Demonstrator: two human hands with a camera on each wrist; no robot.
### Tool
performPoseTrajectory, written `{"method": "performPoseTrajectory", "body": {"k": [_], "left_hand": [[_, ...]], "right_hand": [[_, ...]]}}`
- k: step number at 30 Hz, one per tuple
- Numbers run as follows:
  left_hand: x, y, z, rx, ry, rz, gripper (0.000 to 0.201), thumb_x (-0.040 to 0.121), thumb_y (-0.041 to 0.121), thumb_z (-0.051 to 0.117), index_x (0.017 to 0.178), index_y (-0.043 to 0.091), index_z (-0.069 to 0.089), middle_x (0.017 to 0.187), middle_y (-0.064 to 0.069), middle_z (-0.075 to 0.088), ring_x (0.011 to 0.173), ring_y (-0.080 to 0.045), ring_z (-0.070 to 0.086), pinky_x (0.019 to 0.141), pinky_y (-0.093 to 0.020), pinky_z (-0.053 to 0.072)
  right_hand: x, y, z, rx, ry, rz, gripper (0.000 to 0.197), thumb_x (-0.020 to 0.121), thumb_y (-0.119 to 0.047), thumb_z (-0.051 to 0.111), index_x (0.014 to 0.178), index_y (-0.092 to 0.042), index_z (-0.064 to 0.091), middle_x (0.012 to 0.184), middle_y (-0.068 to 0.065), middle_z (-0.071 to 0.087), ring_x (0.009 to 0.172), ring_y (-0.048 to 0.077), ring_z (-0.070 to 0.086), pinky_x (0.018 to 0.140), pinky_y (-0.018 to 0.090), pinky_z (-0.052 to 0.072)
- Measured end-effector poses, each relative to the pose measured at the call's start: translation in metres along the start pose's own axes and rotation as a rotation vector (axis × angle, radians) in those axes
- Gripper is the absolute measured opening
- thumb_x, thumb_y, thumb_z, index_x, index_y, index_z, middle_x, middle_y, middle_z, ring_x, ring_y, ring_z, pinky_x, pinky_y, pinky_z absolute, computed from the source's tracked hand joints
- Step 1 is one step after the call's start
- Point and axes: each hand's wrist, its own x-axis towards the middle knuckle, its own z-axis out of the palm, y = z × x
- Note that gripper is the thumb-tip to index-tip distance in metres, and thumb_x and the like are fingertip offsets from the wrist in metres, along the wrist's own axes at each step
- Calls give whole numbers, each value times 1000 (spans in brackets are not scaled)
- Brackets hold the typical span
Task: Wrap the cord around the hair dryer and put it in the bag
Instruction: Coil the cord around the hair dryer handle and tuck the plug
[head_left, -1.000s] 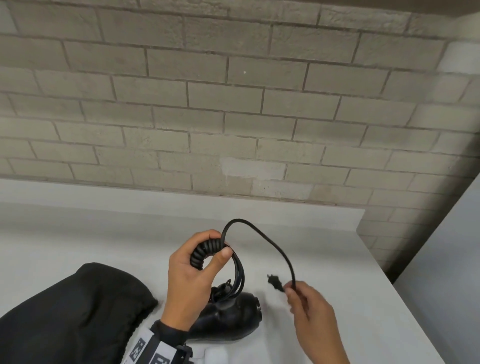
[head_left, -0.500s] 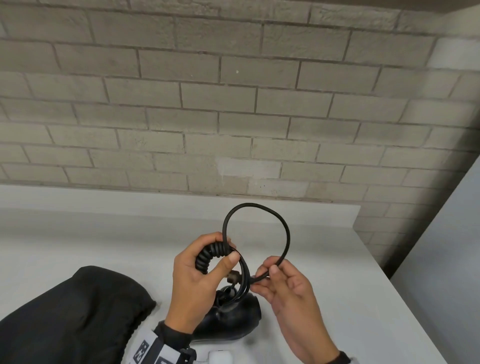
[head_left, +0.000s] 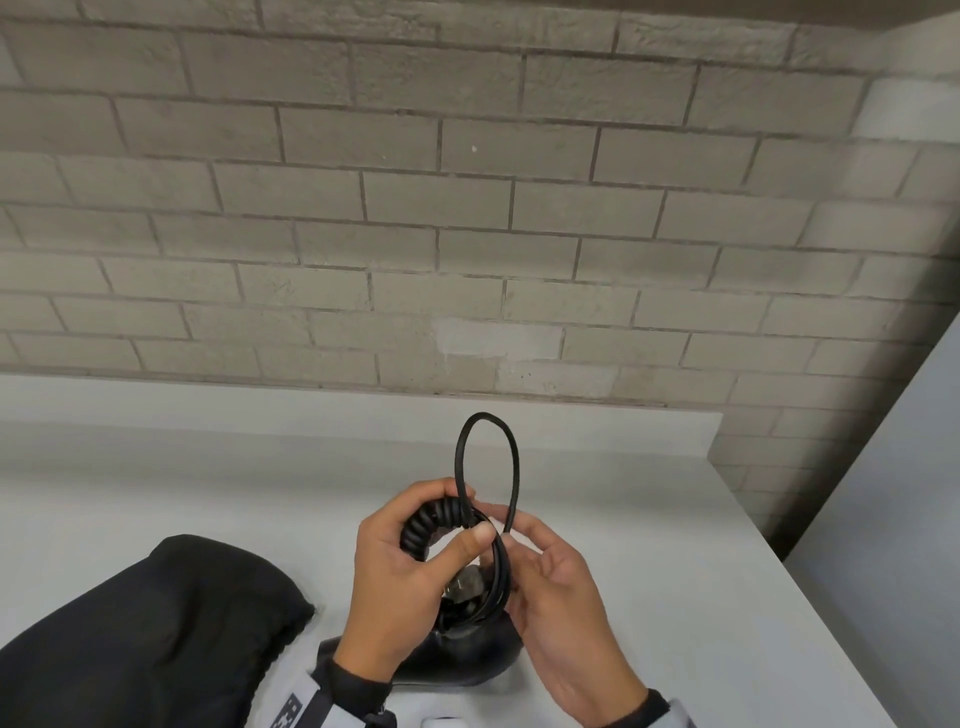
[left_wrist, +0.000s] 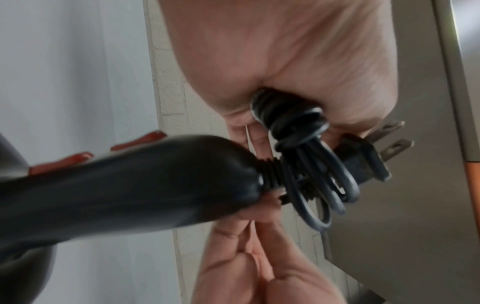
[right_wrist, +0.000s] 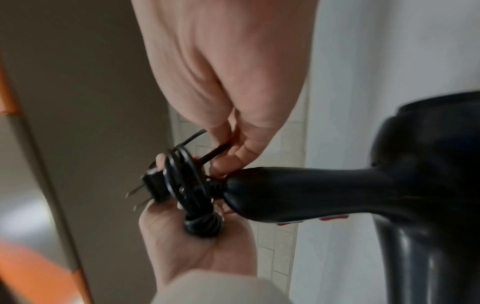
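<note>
The left hand (head_left: 410, 566) is curled round the coiled part of the black cord (head_left: 434, 525), thumb pressed over the coils at the top, fingers wrapped behind. From that fist a smooth length of cord rises in an upright loop (head_left: 488, 457) and comes back down to the right hand (head_left: 550, 587), whose fingertips pinch the strand just right of the left thumb. Several more turns of cord hang bunched between the two palms.

From the left wrist view, the coiled end (left_wrist: 285, 117) sits deep in the left palm, the loose loops dangle beside the ribbed collar where the cord leaves the hair dryer's handle (left_wrist: 145, 185), and the two-pronged plug (left_wrist: 369, 156) pokes out just past the loops, against the fingers. The right wrist view shows the same cluster: plug (right_wrist: 153, 185), loops and handle end touching, with the right hand's fingers (right_wrist: 233, 152) closed on a thin strand above them.

The hair dryer (head_left: 457, 660) lies on the white surface (head_left: 701, 571) directly under the hands, its dark body partly hidden by them. The black fabric bag (head_left: 145, 634) rests on the surface to the near left, just beside the dryer. A pale brick wall (head_left: 467, 208) stands along the far side.
</note>
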Motion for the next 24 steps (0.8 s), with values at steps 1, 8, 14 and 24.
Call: {"method": "performPoseTrajectory", "body": {"k": [1, 8, 14, 24], "left_hand": [[-1, 0, 0, 0, 8, -3, 33, 67, 31, 82, 97, 23, 72, 93, -11, 76, 91, -29, 73, 81, -31, 58], [-1, 0, 8, -31, 80, -68, 33, 69, 12, 83, 99, 7, 69, 86, -11, 73, 54, -34, 68, 57, -33, 59], [-2, 2, 9, -16, 118, -73, 33, 66, 15, 81, 97, 11, 70, 84, -11, 73, 54, -44, 64, 52, -33, 56], [-2, 11, 14, 61, 148, -70, 27, 66, 24, 83, 91, 30, 73, 87, -2, 74, 62, -49, 59, 58, -43, 59]], "right_hand": [[-1, -1, 2, -56, 51, -30, 22, 100, -9, 50, 121, -14, 56, 101, 20, 74, 99, 35, 70, 86, 41, 58], [-9, 4, 10, -335, 245, -287, 24, 90, -2, 65, 87, -17, 47, 98, -17, 69, 79, 17, 74, 74, 49, 60], [-28, 3, 5, -482, 47, -393, 19, 102, -20, 44, 97, -38, 48, 104, -12, 72, 91, 9, 70, 80, 19, 52], [-33, 0, 0, -767, -129, -528, 45, 90, -17, 68, 120, -47, 53, 118, -22, 63, 114, 8, 60, 96, 18, 47]]}}
